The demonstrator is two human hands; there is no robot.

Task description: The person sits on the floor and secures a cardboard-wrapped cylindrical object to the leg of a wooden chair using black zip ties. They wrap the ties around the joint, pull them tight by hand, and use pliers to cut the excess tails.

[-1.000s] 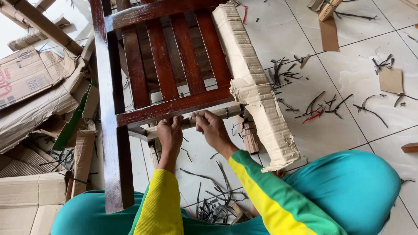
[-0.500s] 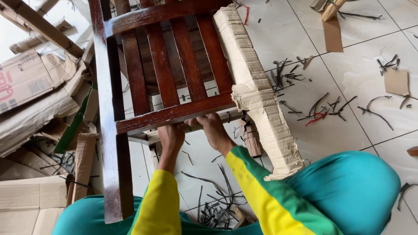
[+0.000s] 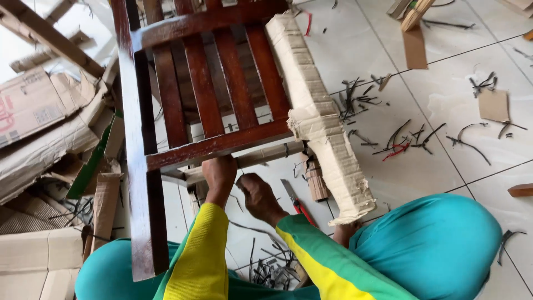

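I am watching the left hand (image 3: 220, 173) at lower centre of the frame; it is closing its fingers around the cardboard-wrapped rail (image 3: 261, 157) that is running just under the lower crossbar (image 3: 219, 145) of the dark wooden chair frame (image 3: 139, 139). The right hand (image 3: 260, 198) is sitting just to the right of it and slightly lower, fingers curled inward, knuckles facing the camera. I cannot tell whether it is gripping anything, because the palm side is hidden.

Both sleeves are yellow and green and are entering from the bottom edge. A teal-clad knee (image 3: 433, 244) is filling the lower right.

The chair frame is occupying the upper centre, tilted, with four vertical slats (image 3: 222, 78) standing between two crossbars. Its right post is carrying a wrapping of corrugated cardboard (image 3: 322, 122), which is running from the top centre down to a torn end at lower right centre. The left post is bare wood and is reaching down to the lower left.

A red-handled cutter (image 3: 297, 200) is lying on the tiled floor (image 3: 388, 166) just right of the right hand. Black strap scraps (image 3: 411, 139) are lying scattered across the tiles at right. Flattened cardboard boxes (image 3: 44, 128) are lying piled at the left edge.
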